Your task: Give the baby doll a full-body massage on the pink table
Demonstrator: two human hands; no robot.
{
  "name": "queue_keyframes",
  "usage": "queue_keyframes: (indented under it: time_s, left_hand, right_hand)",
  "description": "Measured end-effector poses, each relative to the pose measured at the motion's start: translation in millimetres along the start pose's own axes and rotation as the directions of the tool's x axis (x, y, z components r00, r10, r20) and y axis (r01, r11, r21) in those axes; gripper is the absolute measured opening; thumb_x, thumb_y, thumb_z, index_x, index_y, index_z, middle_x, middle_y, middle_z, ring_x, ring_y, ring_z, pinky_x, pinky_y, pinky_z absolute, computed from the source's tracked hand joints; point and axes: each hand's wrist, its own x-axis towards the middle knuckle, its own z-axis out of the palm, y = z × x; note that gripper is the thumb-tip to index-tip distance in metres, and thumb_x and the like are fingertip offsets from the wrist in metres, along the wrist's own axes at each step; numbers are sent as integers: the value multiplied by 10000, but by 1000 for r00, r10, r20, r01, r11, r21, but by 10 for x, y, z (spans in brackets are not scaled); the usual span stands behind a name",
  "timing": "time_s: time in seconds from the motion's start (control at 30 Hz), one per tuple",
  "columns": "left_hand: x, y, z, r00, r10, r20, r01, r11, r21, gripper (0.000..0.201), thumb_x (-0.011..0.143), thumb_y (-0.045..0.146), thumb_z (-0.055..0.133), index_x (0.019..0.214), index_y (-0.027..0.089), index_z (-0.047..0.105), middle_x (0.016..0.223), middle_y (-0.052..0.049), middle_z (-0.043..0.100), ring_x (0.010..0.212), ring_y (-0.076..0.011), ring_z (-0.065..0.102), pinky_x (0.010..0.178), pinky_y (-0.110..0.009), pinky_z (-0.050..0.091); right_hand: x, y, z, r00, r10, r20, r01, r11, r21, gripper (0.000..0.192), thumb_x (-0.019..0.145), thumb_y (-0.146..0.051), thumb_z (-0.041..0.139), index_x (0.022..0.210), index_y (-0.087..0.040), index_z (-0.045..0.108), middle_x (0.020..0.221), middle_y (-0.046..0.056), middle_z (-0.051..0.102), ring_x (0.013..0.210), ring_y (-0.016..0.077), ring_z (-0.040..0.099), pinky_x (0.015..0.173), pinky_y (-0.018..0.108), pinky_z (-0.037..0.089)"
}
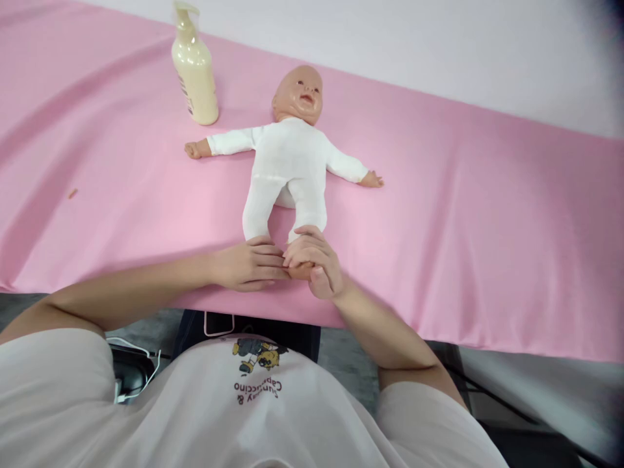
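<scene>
Pink cloth [487, 214] covers counter. Doll [287, 162] on back near mid, feet at near edge. Left hand [246, 265] + right hand [314, 260] both closed round doll feet. Risk, I think: strong pull slides doll off near edge, wrinkles cloth; bottle [194, 68] by doll arm may tip.

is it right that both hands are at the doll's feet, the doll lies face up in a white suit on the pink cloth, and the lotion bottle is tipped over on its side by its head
Not quite. The head view shows the lotion bottle standing upright, not on its side. The rest holds: the left hand and right hand are at the feet of the doll, which lies face up in a white suit on the pink cloth.
</scene>
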Motion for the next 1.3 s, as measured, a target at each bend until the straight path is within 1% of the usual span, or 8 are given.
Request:
queue_keyframes:
  time_s: [0.23, 0.4, 0.6, 0.77, 0.9, 1.03, 1.13, 1.3]
  left_hand:
    - [17, 4, -14, 996, 52, -74, -53, 998, -14, 357, 1022, 302, 404, 1236, 198, 671, 1193, -130, 728, 1163, -256, 626, 1057, -429, 409]
    - [-20, 2, -12, 999, -13, -38, 11, 999, -50, 320, 1014, 335, 442, 1176, 240, 701, 1177, -101, 746, 1172, -248, 627, 1106, -456, 392]
    - [-51, 32, -65, 979, -2, -202, 8, 1000, 30, 285, 1008, 319, 449, 1090, 223, 704, 1071, -95, 765, 1162, -231, 636, 1147, -465, 380]
    - [-52, 54, -99, 969, -55, -241, 69, 996, 50, 244, 987, 313, 463, 1031, 248, 693, 1026, -61, 762, 1117, -212, 642, 1150, -460, 383]
    - [-36, 69, -127, 956, -68, -287, 82, 996, 37, 207, 957, 232, 466, 1005, 243, 667, 946, -41, 752, 1022, -197, 645, 1126, -448, 396]
    - [-1, 86, -160, 951, -67, -302, 83, 996, 42, 197, 940, 207, 465, 1000, 244, 649, 934, -35, 739, 970, -189, 640, 1103, -437, 409]
    - [35, 97, -184, 940, -39, -338, 62, 997, 55, 173, 924, 187, 482, 999, 237, 630, 953, -39, 733, 956, -194, 623, 1069, -428, 428]
    - [41, 98, -185, 938, -51, -343, 74, 996, 55, 177, 924, 189, 477, 1000, 236, 630, 978, -49, 722, 962, -197, 616, 1054, -425, 434]
  right_hand:
    - [16, 11, 1, 989, -131, 75, 137, 987, -85, 163, 995, -352, 461, 993, -241, 580, 732, -7, 688, 658, 168, 672, 851, 406, 543]
    - [-18, 96, -14, 986, -139, 90, 155, 965, -209, 393, 858, -513, 670, 1141, -260, 565, 830, -1, 712, 738, 197, 701, 926, 467, 531]
    - [-12, 136, -39, 993, -78, 84, 99, 949, -300, 597, 791, -637, 693, 1226, -266, 523, 910, 28, 726, 841, 239, 692, 993, 529, 496]
    - [9, 181, -19, 987, -53, 150, 115, 889, -442, 464, 886, -469, 640, 1287, -273, 513, 992, 25, 716, 979, 233, 651, 1076, 511, 434]
    - [7, 209, 9, 975, -94, 203, 185, 846, -500, 285, 959, -330, 539, 1232, -249, 542, 957, 5, 732, 939, 196, 664, 1041, 475, 453]
    - [4, 187, 20, 977, -112, 182, 186, 864, -468, 35, 953, -233, 548, 978, -254, 560, 873, -30, 748, 865, 154, 701, 1068, 446, 445]
    - [4, 168, 16, 976, -127, 175, 194, 873, -447, 109, 925, -166, 572, 873, -255, 535, 837, -63, 745, 827, 129, 712, 1082, 432, 442]
    - [25, 148, -7, 983, -118, 144, 172, 872, -459, 127, 943, -163, 531, 858, -257, 537, 787, -63, 721, 786, 130, 692, 1051, 424, 464]
